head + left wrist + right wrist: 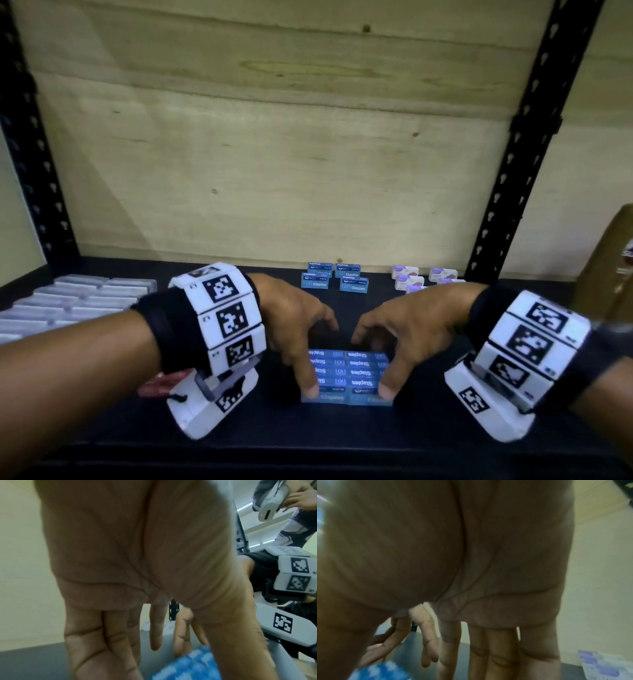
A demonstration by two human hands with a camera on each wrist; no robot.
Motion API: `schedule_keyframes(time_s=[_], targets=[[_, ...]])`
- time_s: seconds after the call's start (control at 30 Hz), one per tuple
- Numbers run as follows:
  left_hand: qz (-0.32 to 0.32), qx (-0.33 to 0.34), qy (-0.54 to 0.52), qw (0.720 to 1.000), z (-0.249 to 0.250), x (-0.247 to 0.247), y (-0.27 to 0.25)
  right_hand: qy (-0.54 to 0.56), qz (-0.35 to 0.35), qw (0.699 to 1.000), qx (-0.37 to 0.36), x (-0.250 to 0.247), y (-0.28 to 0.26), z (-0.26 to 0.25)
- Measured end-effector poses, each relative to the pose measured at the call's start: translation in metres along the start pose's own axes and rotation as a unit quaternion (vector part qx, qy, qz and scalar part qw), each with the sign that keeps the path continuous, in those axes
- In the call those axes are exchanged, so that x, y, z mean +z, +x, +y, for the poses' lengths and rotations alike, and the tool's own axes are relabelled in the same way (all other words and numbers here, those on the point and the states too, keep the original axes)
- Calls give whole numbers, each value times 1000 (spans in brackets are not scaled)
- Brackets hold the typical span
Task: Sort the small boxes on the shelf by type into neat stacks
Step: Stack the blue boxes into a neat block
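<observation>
A tight block of blue staple boxes (347, 375) lies on the dark shelf (342, 431) near its front edge. My left hand (317, 356) and right hand (375, 363) grip it from either side, thumbs on the near face and fingers curled over the far edge. The wrist views show the same blue block blurred under the left palm (185, 666) and under the right palm (380, 672). Several more blue staple boxes (334, 281) stand at the back centre. Purple-and-white boxes (423, 279) sit at the back right and also show as purple-and-white boxes (604, 665) in the right wrist view.
Rows of clear plastic cases (68, 301) fill the shelf's left part. A red item (156, 383) lies under my left wrist. Black perforated uprights (513, 171) frame the bay before a plywood back wall. A brown carton (609, 274) stands outside on the right.
</observation>
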State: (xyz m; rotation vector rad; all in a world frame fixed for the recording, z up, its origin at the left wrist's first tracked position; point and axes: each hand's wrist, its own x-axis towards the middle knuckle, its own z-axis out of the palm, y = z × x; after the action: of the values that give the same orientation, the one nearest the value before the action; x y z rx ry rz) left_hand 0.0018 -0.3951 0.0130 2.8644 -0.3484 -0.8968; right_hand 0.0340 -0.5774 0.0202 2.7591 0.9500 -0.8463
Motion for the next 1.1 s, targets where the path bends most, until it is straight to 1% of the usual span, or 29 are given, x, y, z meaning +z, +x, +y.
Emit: schedule_keyframes(time_s=[0.07, 0.13, 0.2, 0.23, 0.27, 0.37, 0.5, 0.6, 0.73, 0.83, 0.87, 0.93, 0.97, 1.03, 1.1], targets=[[23, -13, 6, 1000, -7, -14, 3, 18, 16, 1000, 8, -14, 5, 10], [71, -18, 14, 997, -13, -28, 8, 30, 50, 998, 18, -26, 17, 22], [131, -24, 51, 990, -19, -41, 17, 31, 91, 995, 34, -35, 31, 31], [149, -31, 71, 986, -24, -47, 25, 27, 108, 993, 45, -39, 40, 36], [159, -41, 85, 983, -28, -51, 32, 21, 121, 991, 59, -43, 48, 40], [160, -76, 105, 979, -46, -60, 59, 12, 136, 986, 99, -46, 73, 50], [160, -108, 108, 975, -64, -59, 92, -15, 175, 978, 112, -45, 107, 63], [158, -113, 108, 975, -70, -59, 105, -28, 143, 981, 126, -51, 115, 65], [135, -104, 112, 979, -72, -65, 116, -47, 106, 985, 128, -58, 119, 60], [149, -90, 119, 977, -72, -66, 119, -83, 91, 985, 121, -60, 118, 56], [153, -85, 123, 977, -71, -66, 119, -77, 93, 986, 119, -60, 118, 56], [135, -87, 127, 979, -70, -68, 118, -53, 109, 986, 114, -60, 120, 59], [128, -90, 139, 978, -68, -69, 119, -43, 105, 987, 114, -61, 122, 60], [130, -88, 176, 972, -63, -69, 121, -20, 77, 990, 117, -61, 124, 62], [129, -83, 205, 967, -61, -68, 125, 18, 69, 990, 117, -62, 125, 63]])
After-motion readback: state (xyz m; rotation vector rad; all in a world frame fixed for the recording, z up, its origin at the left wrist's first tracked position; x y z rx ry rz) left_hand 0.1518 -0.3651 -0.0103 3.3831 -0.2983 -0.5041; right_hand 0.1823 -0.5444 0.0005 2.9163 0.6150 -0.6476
